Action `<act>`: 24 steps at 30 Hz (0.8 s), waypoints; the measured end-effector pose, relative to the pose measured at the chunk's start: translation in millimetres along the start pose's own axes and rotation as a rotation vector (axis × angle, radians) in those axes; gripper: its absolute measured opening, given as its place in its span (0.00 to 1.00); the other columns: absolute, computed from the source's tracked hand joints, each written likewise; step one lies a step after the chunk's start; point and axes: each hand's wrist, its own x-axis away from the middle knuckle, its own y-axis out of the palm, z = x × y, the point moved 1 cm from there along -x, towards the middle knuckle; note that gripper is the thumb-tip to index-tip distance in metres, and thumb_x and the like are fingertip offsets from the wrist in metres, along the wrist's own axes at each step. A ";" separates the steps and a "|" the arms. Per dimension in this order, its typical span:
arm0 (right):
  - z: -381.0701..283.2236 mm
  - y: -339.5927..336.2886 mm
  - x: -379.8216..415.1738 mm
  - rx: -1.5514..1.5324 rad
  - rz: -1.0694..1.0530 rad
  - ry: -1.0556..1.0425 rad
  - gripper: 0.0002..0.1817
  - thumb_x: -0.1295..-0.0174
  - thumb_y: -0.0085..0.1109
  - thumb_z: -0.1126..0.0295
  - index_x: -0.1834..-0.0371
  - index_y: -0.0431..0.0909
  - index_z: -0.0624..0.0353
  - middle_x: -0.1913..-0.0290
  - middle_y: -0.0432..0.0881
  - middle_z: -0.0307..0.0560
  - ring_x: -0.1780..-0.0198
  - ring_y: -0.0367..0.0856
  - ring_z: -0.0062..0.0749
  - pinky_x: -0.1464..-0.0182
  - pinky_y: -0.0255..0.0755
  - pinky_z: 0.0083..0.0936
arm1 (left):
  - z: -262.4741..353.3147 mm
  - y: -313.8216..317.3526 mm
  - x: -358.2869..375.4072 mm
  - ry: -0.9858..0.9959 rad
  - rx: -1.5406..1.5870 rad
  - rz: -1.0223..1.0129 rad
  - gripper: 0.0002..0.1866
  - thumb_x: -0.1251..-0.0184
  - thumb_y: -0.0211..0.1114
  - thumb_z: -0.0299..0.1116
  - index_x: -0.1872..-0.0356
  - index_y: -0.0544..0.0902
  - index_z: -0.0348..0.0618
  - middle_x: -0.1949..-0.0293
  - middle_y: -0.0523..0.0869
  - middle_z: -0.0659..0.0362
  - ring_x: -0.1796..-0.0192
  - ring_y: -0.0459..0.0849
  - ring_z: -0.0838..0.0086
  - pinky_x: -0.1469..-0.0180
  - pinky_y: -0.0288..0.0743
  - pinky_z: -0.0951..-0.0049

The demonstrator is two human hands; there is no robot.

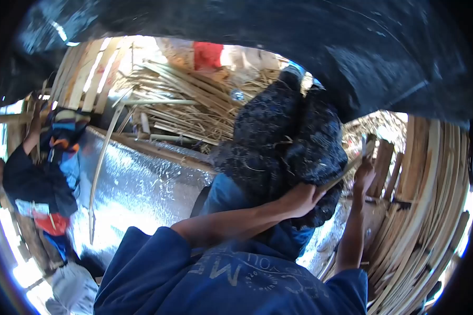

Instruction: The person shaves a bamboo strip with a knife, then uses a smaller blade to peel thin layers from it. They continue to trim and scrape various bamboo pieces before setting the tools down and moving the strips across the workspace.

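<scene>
My left hand is closed on the near end of a pale bamboo strip, in front of my knees. The strip slants up and right towards my right hand, whose fingers are curled closed. A thin, upright piece, perhaps a blade, shows just above that hand; its kind is too small to make out. Under the strip, a black, crinkled covering lies over my legs, with bits of fibre on it.
Loose bamboo strips are heaped ahead. Long slats stand along the right. A shiny silver sheet covers the ground at left, with a curved strip across it. Another person is at far left. Black plastic sheeting hangs overhead.
</scene>
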 end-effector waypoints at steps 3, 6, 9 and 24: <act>-11.9 13.6 50.5 -0.149 0.277 -0.244 0.19 0.29 0.38 0.60 0.57 0.75 0.65 0.80 0.74 0.58 0.78 0.75 0.51 0.77 0.64 0.43 | 7.1 -7.5 0.5 -0.064 -0.019 -0.101 0.24 0.29 0.52 0.43 0.77 0.78 0.30 0.82 0.78 0.39 0.78 0.80 0.49 0.73 0.70 0.57; -9.5 14.2 97.6 0.533 -0.090 0.069 0.19 0.30 0.39 0.65 0.46 0.73 0.64 0.60 0.81 0.62 0.62 0.81 0.52 0.59 0.73 0.41 | 2.7 -4.4 5.7 0.144 -0.039 0.079 0.23 0.30 0.53 0.43 0.75 0.78 0.30 0.79 0.79 0.39 0.74 0.81 0.47 0.71 0.72 0.58; -59.3 -38.4 98.7 -0.027 -0.146 0.250 0.12 0.35 0.47 0.62 0.57 0.77 0.56 0.63 0.83 0.54 0.63 0.82 0.46 0.62 0.73 0.40 | 25.6 -17.9 2.3 -0.062 -0.042 -0.203 0.24 0.29 0.50 0.47 0.72 0.80 0.34 0.74 0.80 0.39 0.68 0.82 0.47 0.67 0.72 0.58; -82.7 -50.2 162.1 -0.696 0.188 0.666 0.26 0.31 0.39 0.51 0.74 0.79 0.60 0.74 0.79 0.63 0.68 0.79 0.62 0.60 0.73 0.50 | 29.5 -32.4 2.7 -0.256 -0.137 -0.144 0.22 0.29 0.49 0.55 0.68 0.72 0.44 0.86 0.59 0.70 0.92 0.54 0.88 0.92 0.45 0.86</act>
